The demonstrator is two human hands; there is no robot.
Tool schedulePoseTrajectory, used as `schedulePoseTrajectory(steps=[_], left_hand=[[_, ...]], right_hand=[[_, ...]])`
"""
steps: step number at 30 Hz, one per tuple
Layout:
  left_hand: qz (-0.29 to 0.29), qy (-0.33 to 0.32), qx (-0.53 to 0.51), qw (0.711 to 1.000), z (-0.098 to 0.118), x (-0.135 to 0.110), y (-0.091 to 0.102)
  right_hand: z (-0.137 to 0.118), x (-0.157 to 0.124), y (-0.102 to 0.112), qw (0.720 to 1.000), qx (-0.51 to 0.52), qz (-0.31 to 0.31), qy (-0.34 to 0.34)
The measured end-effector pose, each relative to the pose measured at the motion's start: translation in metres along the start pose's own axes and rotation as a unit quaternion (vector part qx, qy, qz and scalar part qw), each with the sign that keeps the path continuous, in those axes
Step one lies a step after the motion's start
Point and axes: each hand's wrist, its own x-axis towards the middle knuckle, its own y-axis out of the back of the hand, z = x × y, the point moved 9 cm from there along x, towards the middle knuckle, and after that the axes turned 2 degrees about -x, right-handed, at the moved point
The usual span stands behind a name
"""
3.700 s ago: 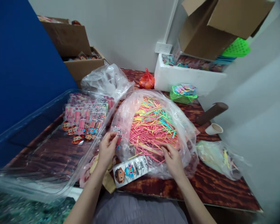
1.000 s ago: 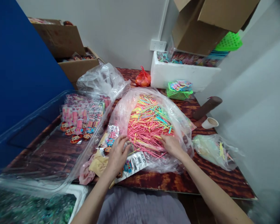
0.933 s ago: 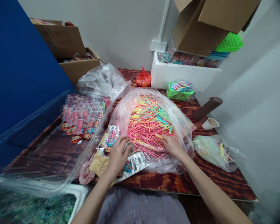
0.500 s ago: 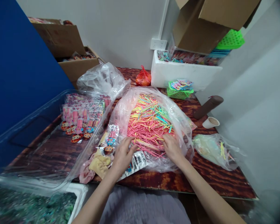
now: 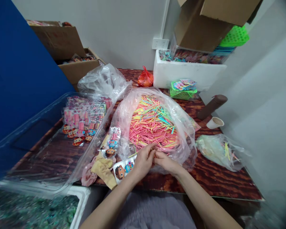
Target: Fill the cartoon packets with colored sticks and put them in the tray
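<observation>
A clear plastic bag [image 5: 125, 114] lies open on the wooden table [image 5: 219, 181], heaped with thin coloured sticks [image 5: 152, 122], mostly pink. My left hand [image 5: 143, 160] and my right hand [image 5: 165, 162] meet at the heap's near edge. Their fingertips touch, pinched together on a few sticks. A printed card with a cartoon face [image 5: 122, 170] lies under my left wrist. Left of it are a filled packet with a cartoon head [image 5: 112, 143] and a yellow and pink cloth [image 5: 101, 167].
A large clear bag [image 5: 38, 133] on the left holds several filled packets [image 5: 83, 119]. At the back stand a white foam box [image 5: 186, 74], a green basket [image 5: 182, 92] and an orange bag [image 5: 145, 79]. On the right are a brown tube [image 5: 212, 106], a paper cup [image 5: 215, 122] and a small bag [image 5: 216, 151].
My right hand has come out of the stick heap toward me. My left hand has slid right off the card to meet it, and both now pinch together.
</observation>
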Motion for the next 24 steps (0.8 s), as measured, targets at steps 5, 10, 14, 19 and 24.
schedulePoseTrajectory(steps=[5, 10, 14, 19, 24], left_hand=[[0.004, -0.042, 0.046, 0.998, 0.014, -0.01, 0.006], [-0.066, -0.133, 0.155, 0.977, 0.032, -0.027, -0.01], [-0.094, -0.135, 0.193, 0.967, 0.025, -0.034, -0.012], [0.056, -0.061, 0.238, 0.968, -0.001, -0.041, 0.053], [0.036, -0.025, 0.337, 0.94, -0.026, -0.055, 0.07]], right_hand=[[-0.004, 0.0, 0.013, 0.997, -0.016, 0.053, 0.044], [0.0, -0.013, 0.019, 0.979, -0.062, 0.124, 0.147], [0.015, -0.02, 0.026, 0.967, -0.101, 0.188, 0.137], [0.017, -0.022, 0.029, 0.963, -0.14, 0.202, 0.114], [0.019, -0.022, 0.028, 0.958, -0.168, 0.205, 0.114]])
